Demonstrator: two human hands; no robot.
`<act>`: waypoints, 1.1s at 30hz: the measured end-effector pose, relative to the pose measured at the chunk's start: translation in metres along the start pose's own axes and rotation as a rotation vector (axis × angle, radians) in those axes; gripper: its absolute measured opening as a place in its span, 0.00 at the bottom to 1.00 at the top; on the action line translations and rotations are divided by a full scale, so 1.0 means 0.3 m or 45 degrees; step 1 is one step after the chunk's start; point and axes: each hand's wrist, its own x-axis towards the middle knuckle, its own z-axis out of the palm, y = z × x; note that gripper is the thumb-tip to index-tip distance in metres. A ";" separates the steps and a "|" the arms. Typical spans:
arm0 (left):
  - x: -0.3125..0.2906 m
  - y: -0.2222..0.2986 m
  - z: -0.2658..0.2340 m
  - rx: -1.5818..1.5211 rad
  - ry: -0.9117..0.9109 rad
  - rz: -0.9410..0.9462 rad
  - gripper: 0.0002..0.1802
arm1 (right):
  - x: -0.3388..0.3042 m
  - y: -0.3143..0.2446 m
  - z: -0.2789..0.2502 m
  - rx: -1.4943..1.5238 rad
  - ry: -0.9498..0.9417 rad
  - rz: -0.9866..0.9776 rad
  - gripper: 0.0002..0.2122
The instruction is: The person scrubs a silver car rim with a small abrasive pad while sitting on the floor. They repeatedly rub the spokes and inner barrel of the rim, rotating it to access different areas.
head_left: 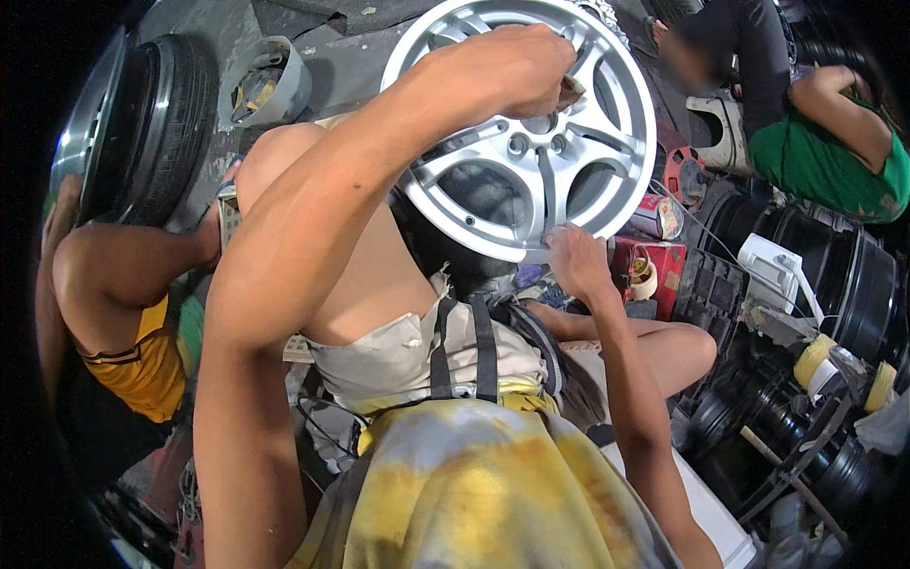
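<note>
Nearby, a bucket [293, 97] holds scraps [254, 95]; left fingers [550, 93] pinch a brown piece [572, 94], right fingers [567, 241] the wheel [537, 163].

L arm [313, 228]: elbow bent | L hand [536, 78]: curled | R arm [630, 375]: fwd | R hand [578, 260]: lower, curled

1. The wheel rim [538, 142] is positioned before the person's lap.
2. The left hand [534, 71] is placed over the wheel rim's face, near its hub.
3. The right hand [574, 254] is set at the wheel rim's near edge.
4. Left of the wheel rim, a bucket [296, 93] is placed, scraps held inside; farther left, a tyre [182, 128] is stood.
5. Right of the wheel rim's near edge, a can [654, 217] is located.
6. Farther right of the wheel rim, a co-worker [823, 169] is seen.
</note>
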 end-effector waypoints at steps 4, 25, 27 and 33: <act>0.024 -0.007 0.014 0.048 0.036 0.004 0.13 | -0.007 -0.022 0.048 0.035 0.296 -0.040 0.14; 0.018 -0.010 0.027 0.097 0.052 0.140 0.15 | 0.153 -0.077 0.055 0.471 0.581 0.172 0.12; 0.023 -0.003 0.032 0.104 -0.014 0.127 0.16 | 0.263 -0.099 0.027 0.458 0.627 0.212 0.12; 0.003 0.045 -0.025 0.107 -0.166 -0.028 0.17 | 0.140 -0.031 0.002 0.295 0.236 0.109 0.13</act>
